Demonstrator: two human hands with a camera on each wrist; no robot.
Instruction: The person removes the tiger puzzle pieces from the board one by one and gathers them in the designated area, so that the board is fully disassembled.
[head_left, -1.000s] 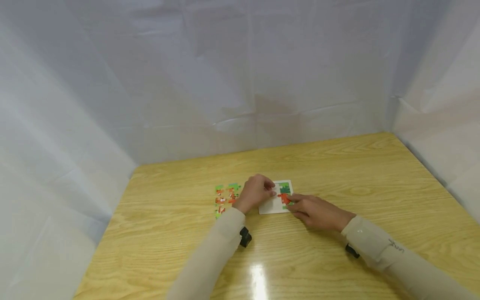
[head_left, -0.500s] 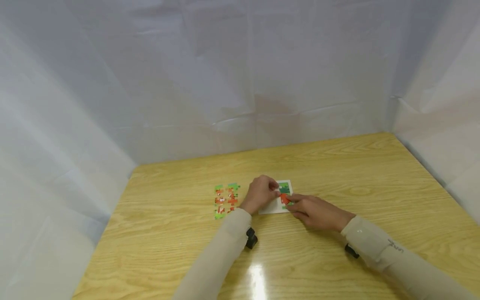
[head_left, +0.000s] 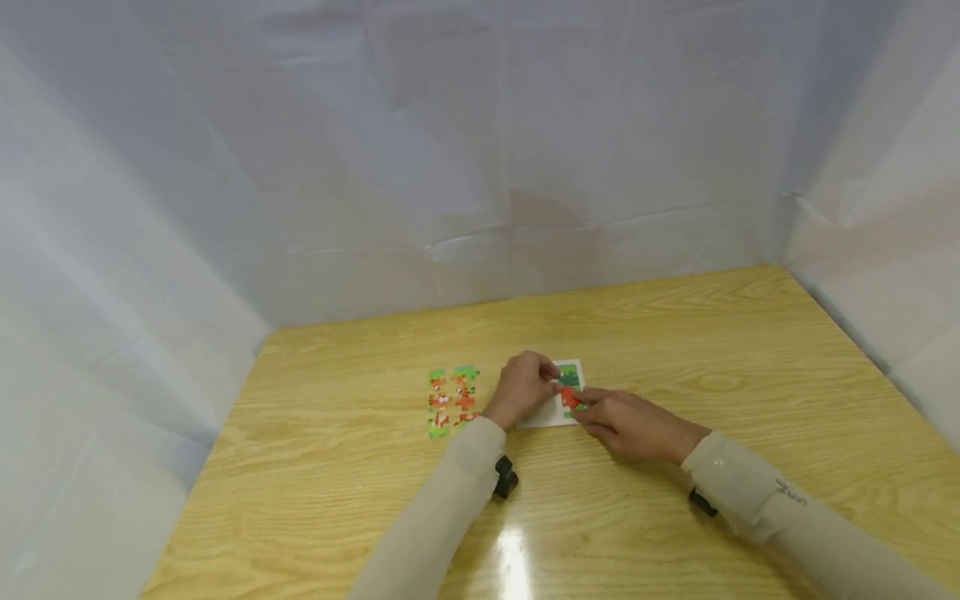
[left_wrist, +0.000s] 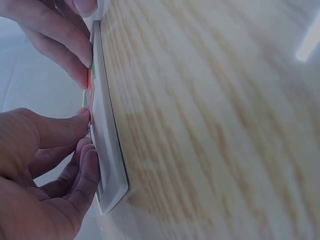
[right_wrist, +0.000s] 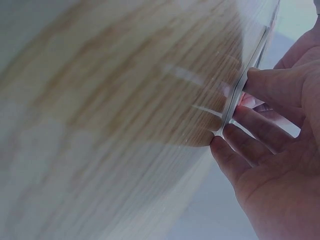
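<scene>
A white puzzle tray (head_left: 536,418) lies flat on the table, with a green piece (head_left: 570,374) and a red-orange piece (head_left: 567,400) along its right side. My left hand (head_left: 521,387) reaches over the tray's left part, its fingertips at the red piece's left edge. Seen from the left wrist, that hand's thumb and bent fingers (left_wrist: 90,167) touch down close together; whether they pinch a piece is hidden. My right hand (head_left: 630,425) rests its extended fingers on the red piece and the tray's right edge. From the right wrist, its fingertips touch the tray rim (right_wrist: 235,97).
Left of the tray lie several loose jigsaw pieces (head_left: 465,400) with parts of an orange animal face, in two columns. The wooden table (head_left: 330,467) backs onto white sheeting (head_left: 390,167), which also hangs at both sides.
My left hand has shifted slightly to the right over the tray, and the red piece has slid a little right. The right hand stays in place.
</scene>
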